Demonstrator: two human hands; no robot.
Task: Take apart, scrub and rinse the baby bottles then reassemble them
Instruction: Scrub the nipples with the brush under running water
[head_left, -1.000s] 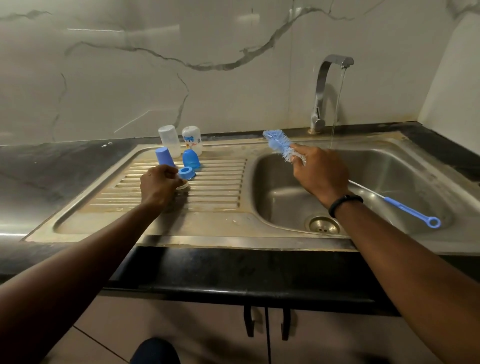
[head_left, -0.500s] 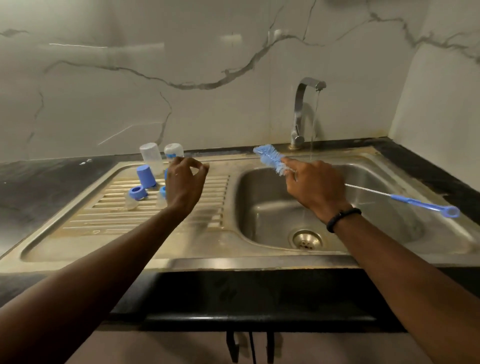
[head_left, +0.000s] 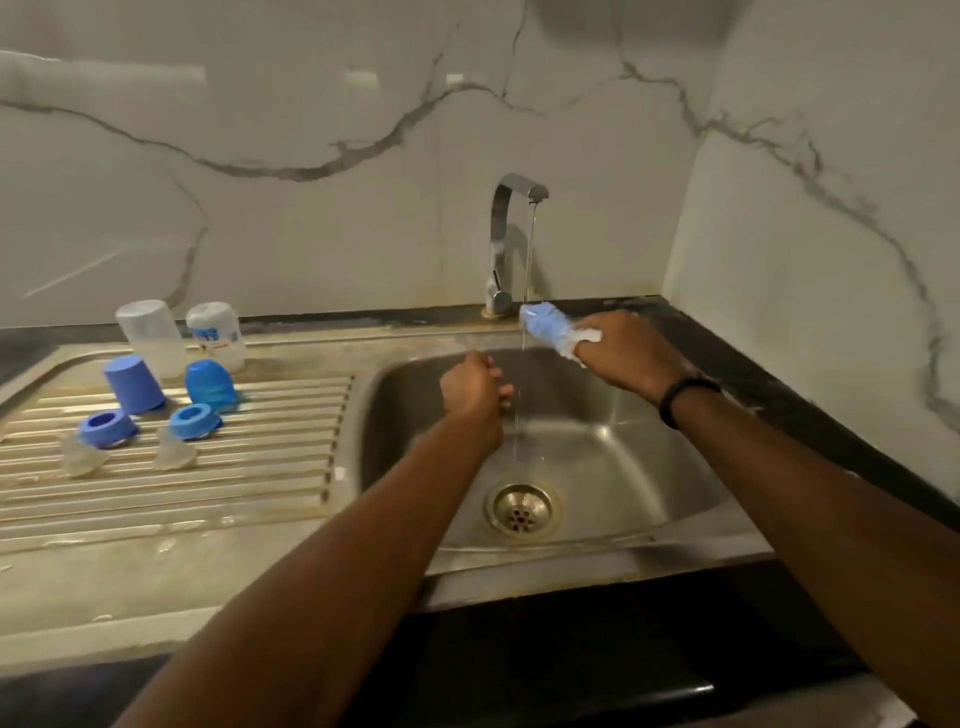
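Observation:
Two bottle bodies (head_left: 150, 330) (head_left: 217, 332) stand upside down at the back of the drainboard (head_left: 260, 467). In front of them are two blue caps (head_left: 134, 384) (head_left: 210, 384), two blue collar rings (head_left: 106, 428) (head_left: 193, 421) and two clear teats (head_left: 78, 457) (head_left: 175, 453). My right hand (head_left: 628, 353) grips the blue bottle brush (head_left: 545, 322) near its bristles, holding the head under the tap's stream. My left hand (head_left: 475, 389) hovers over the basin just left of the stream, fingers curled, holding nothing I can see.
The chrome tap (head_left: 506, 239) runs a thin stream into the steel sink basin (head_left: 597, 467), whose drain (head_left: 522, 506) sits at the middle front. A dark counter (head_left: 753, 374) edges the sink on the right, against a marble wall.
My left hand left the parts on the drainboard and moved right over the basin. My right hand lifted the brush head under the running water.

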